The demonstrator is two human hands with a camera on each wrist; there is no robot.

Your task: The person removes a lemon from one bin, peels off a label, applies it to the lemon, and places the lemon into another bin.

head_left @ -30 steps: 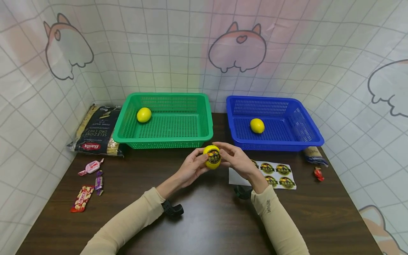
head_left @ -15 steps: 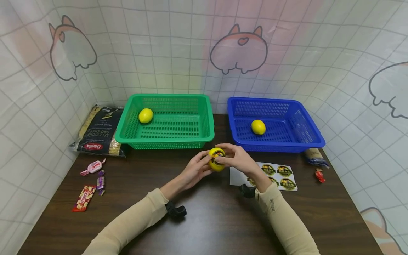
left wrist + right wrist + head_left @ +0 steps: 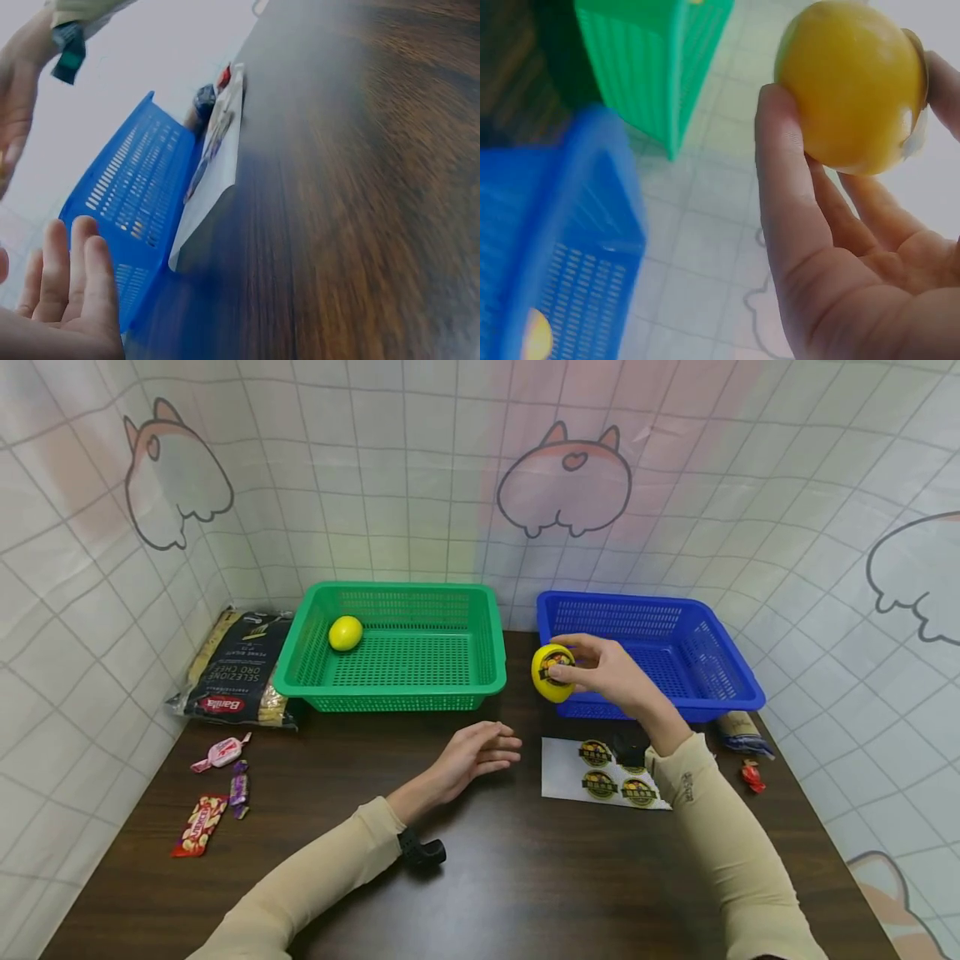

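Observation:
My right hand (image 3: 613,675) pinches a yellow lemon (image 3: 544,682) between thumb and fingers, just left of the blue basket's front left corner. A round dark sticker (image 3: 556,665) sits on its near side, under the thumb. In the right wrist view the lemon (image 3: 847,90) hangs in the air, one sticker edge standing off its skin. Over the table my left hand (image 3: 474,760) is held with fingers extended, holding nothing. Beside it lies a white sticker sheet (image 3: 561,768), partly covered by the right wrist. Another lemon (image 3: 538,335) rests in the blue basket (image 3: 720,702), hidden in the head view.
A green basket (image 3: 390,702) with one lemon (image 3: 346,633) stands at the back left. Left of it lies a pasta bag (image 3: 240,668). Wrapped candies (image 3: 201,825) lie at the left edge. A small packet (image 3: 742,731) and a red candy (image 3: 752,776) are at the right.
Both hands held the lemon earlier. The left hand has let go and stayed near its place, while the right hand has carried the lemon right and away, up to the blue basket.

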